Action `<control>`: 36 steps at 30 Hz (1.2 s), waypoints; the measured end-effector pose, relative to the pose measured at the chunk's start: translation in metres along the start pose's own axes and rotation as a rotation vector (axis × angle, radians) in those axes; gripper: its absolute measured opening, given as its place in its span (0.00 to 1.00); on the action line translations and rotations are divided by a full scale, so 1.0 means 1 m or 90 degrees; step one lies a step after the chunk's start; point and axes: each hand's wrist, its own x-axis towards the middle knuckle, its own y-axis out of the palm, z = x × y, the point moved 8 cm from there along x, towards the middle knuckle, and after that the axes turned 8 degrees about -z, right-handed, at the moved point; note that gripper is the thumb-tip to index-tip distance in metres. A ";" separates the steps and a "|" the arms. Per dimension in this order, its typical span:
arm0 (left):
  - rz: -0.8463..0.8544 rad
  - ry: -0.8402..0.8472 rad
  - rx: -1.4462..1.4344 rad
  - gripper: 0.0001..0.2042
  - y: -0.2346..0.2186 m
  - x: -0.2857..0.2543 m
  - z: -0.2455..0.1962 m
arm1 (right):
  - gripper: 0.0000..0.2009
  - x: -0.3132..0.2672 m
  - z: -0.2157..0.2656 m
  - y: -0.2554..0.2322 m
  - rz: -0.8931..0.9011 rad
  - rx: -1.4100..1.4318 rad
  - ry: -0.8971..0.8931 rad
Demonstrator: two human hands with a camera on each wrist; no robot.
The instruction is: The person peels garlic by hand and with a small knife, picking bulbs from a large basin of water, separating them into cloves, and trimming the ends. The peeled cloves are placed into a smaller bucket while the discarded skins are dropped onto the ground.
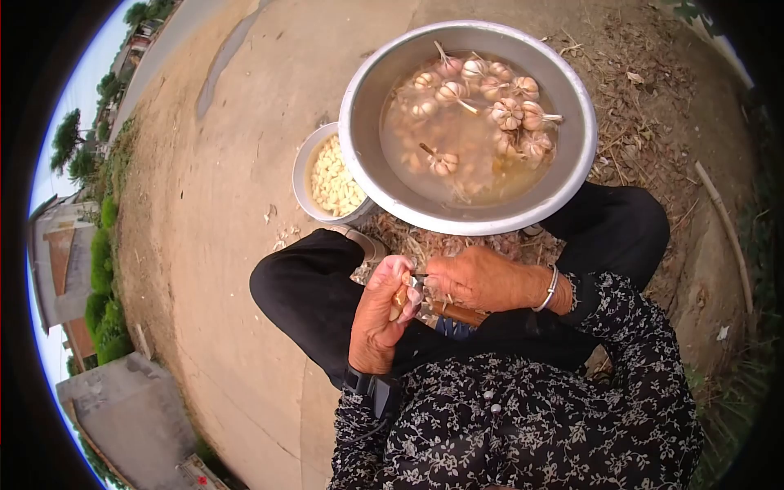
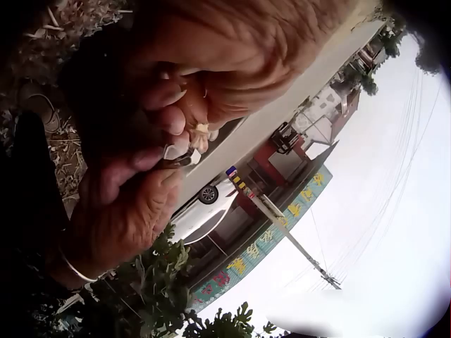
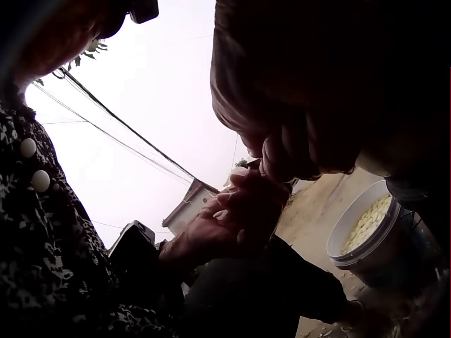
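Note:
My left hand (image 1: 398, 296) pinches a small pale garlic clove (image 1: 403, 282) over my lap, fingers curled round it. My right hand (image 1: 437, 287), with a silver bangle on the wrist, grips a knife by its brown wooden handle (image 1: 462, 314); the short blade meets the clove. In the left wrist view the clove (image 2: 199, 134) sits between the left fingertips (image 2: 173, 116), and the knife blade (image 2: 176, 162) lies under the right thumb. The right wrist view shows both hands in dark silhouette, touching.
A big metal basin (image 1: 363, 98) stands just beyond my knees, with garlic bulbs (image 1: 506, 114) in cloudy water. A small white bowl (image 1: 300, 173) of peeled cloves sits at its left. Dry garlic skins (image 1: 425, 243) litter the concrete ground.

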 end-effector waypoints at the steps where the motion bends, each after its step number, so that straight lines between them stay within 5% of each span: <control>1: -0.100 0.093 0.098 0.13 -0.006 0.000 -0.010 | 0.11 0.000 -0.008 0.003 0.013 0.009 0.048; 2: -0.163 0.195 0.201 0.16 -0.019 0.001 -0.015 | 0.11 0.000 -0.014 0.005 0.027 0.017 0.093; 7: -0.120 0.223 0.250 0.15 -0.012 -0.009 -0.013 | 0.11 0.004 -0.012 0.006 0.015 -0.005 0.084; 9: -0.096 0.156 0.184 0.15 -0.009 -0.007 -0.006 | 0.10 0.003 -0.007 0.004 -0.004 -0.008 0.055; 11: -0.057 0.109 0.078 0.13 -0.014 -0.001 -0.002 | 0.09 -0.001 -0.018 0.007 0.037 0.071 0.150; 13: -0.027 0.065 -0.090 0.11 -0.015 0.003 0.003 | 0.09 -0.004 -0.022 0.007 0.036 0.008 0.077; 15: -0.048 0.058 -0.092 0.10 -0.022 0.005 0.007 | 0.08 -0.008 -0.021 0.008 0.031 -0.054 0.010; 21: -0.081 0.021 -0.116 0.11 -0.032 0.012 0.017 | 0.08 -0.010 -0.029 0.007 0.053 -0.086 0.096; 24: -0.064 0.044 -0.118 0.11 -0.030 0.010 0.017 | 0.09 -0.009 -0.032 0.012 0.100 -0.124 0.129; 26: -0.108 0.139 0.035 0.10 -0.032 0.008 0.009 | 0.11 -0.013 -0.042 0.009 0.125 -0.108 0.293; 27: -0.108 0.138 0.035 0.10 -0.029 0.008 0.010 | 0.11 -0.013 -0.041 0.008 0.126 -0.108 0.294; 29: -0.168 0.222 0.142 0.09 -0.030 0.002 0.001 | 0.13 -0.004 -0.018 -0.002 0.030 -0.141 0.109; 36: -0.188 0.303 0.253 0.08 -0.019 -0.004 -0.006 | 0.13 -0.005 -0.020 0.004 0.055 -0.175 0.208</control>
